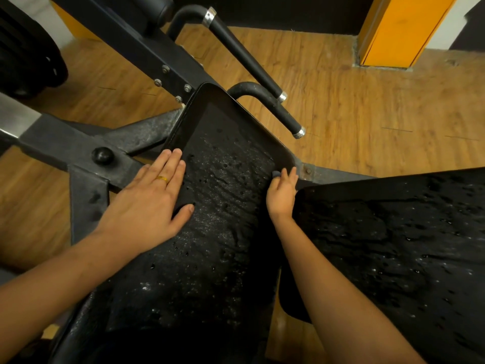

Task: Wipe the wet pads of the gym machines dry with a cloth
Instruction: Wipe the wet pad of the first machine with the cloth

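A long black pad [210,114] of a gym machine runs down the middle. A dark textured cloth [223,206], speckled with water drops, lies spread over most of it. My left hand [152,195] lies flat with straight fingers on the cloth's left edge, a gold ring on one finger. At the pad's right edge, my right hand [282,191] pinches a corner of the cloth between its fingertips. A second black pad [393,245] at the right is covered in water drops and streaks.
Two black handles with chrome ends [244,53] [286,116] jut out beyond the pad's far end. The black steel frame [86,153] with bolts lies at the left. The floor [367,122] is wood, with an orange pillar [399,30] at the far right.
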The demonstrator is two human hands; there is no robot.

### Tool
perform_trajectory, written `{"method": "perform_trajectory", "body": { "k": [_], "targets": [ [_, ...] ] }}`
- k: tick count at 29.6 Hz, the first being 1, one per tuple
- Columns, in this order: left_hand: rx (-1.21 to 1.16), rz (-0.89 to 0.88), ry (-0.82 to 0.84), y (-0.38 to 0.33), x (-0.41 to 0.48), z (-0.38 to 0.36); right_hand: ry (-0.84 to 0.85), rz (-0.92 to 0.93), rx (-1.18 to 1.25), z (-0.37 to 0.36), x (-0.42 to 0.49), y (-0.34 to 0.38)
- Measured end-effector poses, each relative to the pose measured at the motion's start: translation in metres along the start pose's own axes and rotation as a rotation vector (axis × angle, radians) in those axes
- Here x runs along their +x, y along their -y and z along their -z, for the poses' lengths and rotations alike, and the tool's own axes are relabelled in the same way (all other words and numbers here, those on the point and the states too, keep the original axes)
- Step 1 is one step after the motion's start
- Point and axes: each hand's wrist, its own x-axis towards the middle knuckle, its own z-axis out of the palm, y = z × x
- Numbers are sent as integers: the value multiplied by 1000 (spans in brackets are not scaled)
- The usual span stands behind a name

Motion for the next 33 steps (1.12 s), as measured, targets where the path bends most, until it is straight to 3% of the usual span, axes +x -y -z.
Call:
{"method": "perform_trajectory", "body": {
  "k": [8, 12, 16, 19, 33],
  "targets": [
    [-3, 1, 12, -1, 0, 2, -51, 72, -5, 1, 38, 19],
    [1, -4, 20, 0, -1, 2, 1, 27, -5, 3, 7, 12],
    [2, -4, 13, 0, 0, 2, 119, 138, -82, 11, -29, -10],
    [3, -2, 11, -1, 0, 1, 93, 189, -159, 8, -19, -8],
    [7, 2, 12, -1, 1, 2, -4, 101, 60, 4, 46, 11]
  ]
}}
